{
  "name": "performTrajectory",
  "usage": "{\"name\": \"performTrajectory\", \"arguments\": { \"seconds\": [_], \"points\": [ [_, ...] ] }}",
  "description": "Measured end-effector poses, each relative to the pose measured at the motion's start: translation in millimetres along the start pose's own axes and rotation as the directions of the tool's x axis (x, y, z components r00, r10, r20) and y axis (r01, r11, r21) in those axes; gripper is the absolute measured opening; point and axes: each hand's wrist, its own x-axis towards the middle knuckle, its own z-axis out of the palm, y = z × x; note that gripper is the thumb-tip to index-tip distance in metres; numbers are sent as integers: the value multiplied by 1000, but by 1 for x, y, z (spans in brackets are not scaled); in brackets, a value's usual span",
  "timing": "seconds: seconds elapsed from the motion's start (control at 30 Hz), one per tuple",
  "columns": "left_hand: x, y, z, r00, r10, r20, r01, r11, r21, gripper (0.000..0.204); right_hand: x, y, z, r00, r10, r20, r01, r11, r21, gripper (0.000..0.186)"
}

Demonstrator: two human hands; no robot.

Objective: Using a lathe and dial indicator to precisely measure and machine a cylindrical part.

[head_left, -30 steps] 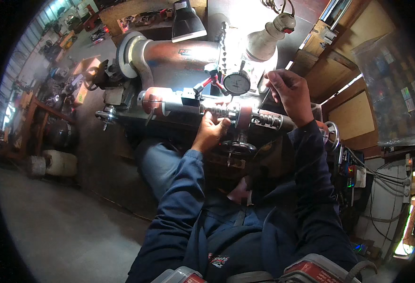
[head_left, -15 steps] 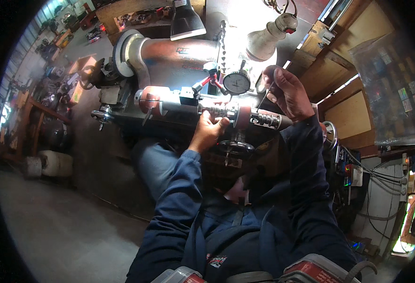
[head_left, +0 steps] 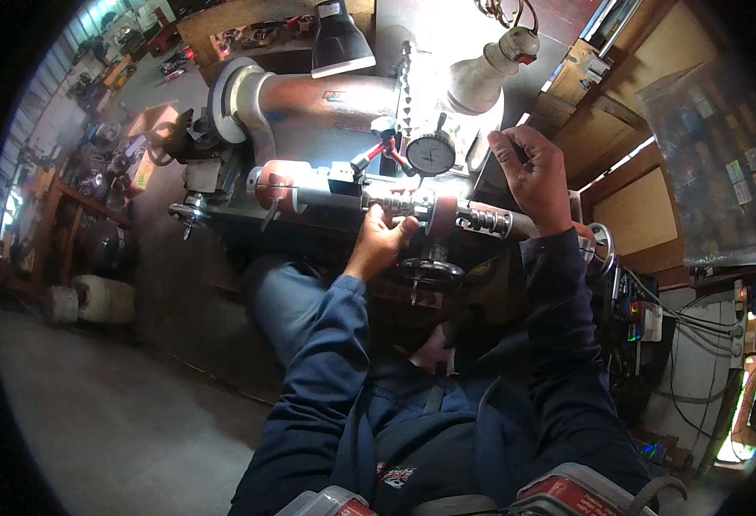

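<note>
A camshaft with shiny lobes lies horizontally across the machine in front of me. My left hand is closed on it left of the middle, thumb and fingers around the lobed part. To the right, my right hand is raised above the shaft with its fingers curled. A thin dark rod appears to slant from its fingertips down toward the shaft; its kind is unclear. Between the hands, a round dial indicator stands above the shaft on a red jointed arm.
A reddish cylindrical clamp carries the shaft's left end. Handwheels sit at the front and right. Behind are a large machine housing, a dark lamp and a white lamp. Wooden boards stand at the right.
My right hand has lifted slightly and turned, moving a little to the right. The dial's needle points differently. My left hand stays on the camshaft.
</note>
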Motion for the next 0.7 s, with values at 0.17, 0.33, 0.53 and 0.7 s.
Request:
{"name": "performTrajectory", "arguments": {
  "seconds": [0.17, 0.33, 0.53, 0.7],
  "points": [
    [-3, 15, 7, 1000, -2, 31, 3, 999, -37, 62, 1, -8, 4, 995, -99, -30, 84, 942, -325, 33],
    [-2, 10, 0, 997, -72, 41, 74, 996, -47, 61, -5, -10, 22, 950, -262, -169, 156, 869, -469, 35],
    [-1, 10, 4, 999, -42, 23, 43, 999, -27, 62, -13, -9, 16, 978, 76, -193, -96, 991, -97, 33],
    [0, 5, 0, 1000, -20, -2, 20, 999, -38, 46, -3, -13, 21, 970, -192, -146, 116, 902, -416, 33]
  ]
}}
